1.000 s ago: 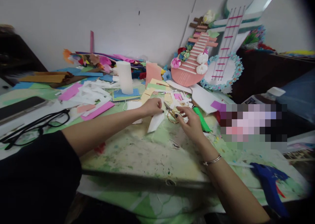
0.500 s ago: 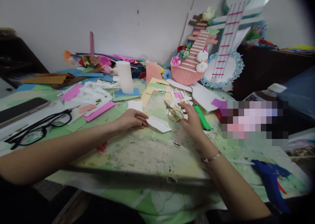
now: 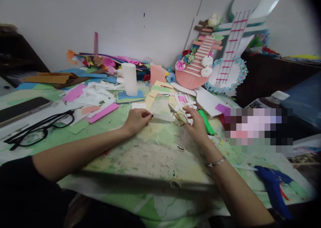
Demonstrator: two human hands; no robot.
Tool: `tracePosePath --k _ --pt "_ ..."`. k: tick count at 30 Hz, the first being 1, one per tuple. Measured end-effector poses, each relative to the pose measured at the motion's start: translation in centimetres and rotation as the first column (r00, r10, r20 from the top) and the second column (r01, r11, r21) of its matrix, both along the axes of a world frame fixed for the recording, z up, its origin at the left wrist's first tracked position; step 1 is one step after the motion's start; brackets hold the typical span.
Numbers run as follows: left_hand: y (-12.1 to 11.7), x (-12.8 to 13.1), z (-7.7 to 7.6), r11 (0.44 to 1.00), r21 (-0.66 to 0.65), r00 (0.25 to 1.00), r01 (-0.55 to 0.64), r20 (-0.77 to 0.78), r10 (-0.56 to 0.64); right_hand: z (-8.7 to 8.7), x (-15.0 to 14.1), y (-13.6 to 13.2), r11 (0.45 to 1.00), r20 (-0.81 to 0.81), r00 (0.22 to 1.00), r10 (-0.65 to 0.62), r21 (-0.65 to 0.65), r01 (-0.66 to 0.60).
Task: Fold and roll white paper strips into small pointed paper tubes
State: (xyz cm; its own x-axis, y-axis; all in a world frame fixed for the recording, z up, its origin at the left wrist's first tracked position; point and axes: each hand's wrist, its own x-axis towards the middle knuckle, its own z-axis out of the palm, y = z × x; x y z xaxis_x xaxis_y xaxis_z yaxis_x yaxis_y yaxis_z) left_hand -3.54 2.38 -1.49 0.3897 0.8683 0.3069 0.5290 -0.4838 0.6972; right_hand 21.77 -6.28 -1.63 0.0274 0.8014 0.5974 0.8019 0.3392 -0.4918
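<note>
The left hand (image 3: 136, 121) pinches loose white paper (image 3: 163, 117); the right hand (image 3: 198, 127) curls at gold scissors (image 3: 178, 116), its grip unclear. A decorated pink instrument (image 3: 187, 82) stands assembled toward one o'clock.

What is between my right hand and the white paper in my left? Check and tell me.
The gold-handled scissors are in between, at the fingertips of the right hand and beside the right end of the white paper, which the left hand holds.
</note>
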Motion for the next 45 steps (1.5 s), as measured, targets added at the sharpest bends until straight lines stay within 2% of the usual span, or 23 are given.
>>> tracePosePath --k 7,17,22,27,34,45 --pt "-1.7 0.1 -0.7 0.978 0.074 0.980 0.195 -0.059 -0.191 0.1 -0.2 -0.1 0.998 0.042 0.998 0.055 0.008 -0.056" --pt "-0.2 -0.7 -1.0 0.940 0.121 0.948 0.319 -0.041 -0.316 -0.1 -0.5 -0.2 0.995 0.029 0.994 0.102 -0.011 -0.101" --pt "0.5 -1.2 -1.3 0.917 0.145 0.928 0.371 -0.020 -0.372 0.2 -0.9 -0.5 0.990 -0.038 0.991 0.128 -0.062 -0.130" --pt "0.3 -1.2 -1.7 0.887 0.211 0.910 0.410 -0.023 -0.415 0.0 -1.0 -0.7 0.983 -0.034 0.990 0.138 -0.117 -0.141" --pt "0.4 -1.1 -2.0 0.832 0.315 0.886 0.457 -0.073 -0.459 -0.2 -1.1 -0.6 0.985 -0.007 0.992 0.128 -0.115 -0.128" --pt "0.6 -1.4 -1.8 0.804 0.404 0.898 0.436 -0.137 -0.418 0.0 -1.2 -0.9 0.989 0.003 0.991 0.135 -0.061 -0.135"
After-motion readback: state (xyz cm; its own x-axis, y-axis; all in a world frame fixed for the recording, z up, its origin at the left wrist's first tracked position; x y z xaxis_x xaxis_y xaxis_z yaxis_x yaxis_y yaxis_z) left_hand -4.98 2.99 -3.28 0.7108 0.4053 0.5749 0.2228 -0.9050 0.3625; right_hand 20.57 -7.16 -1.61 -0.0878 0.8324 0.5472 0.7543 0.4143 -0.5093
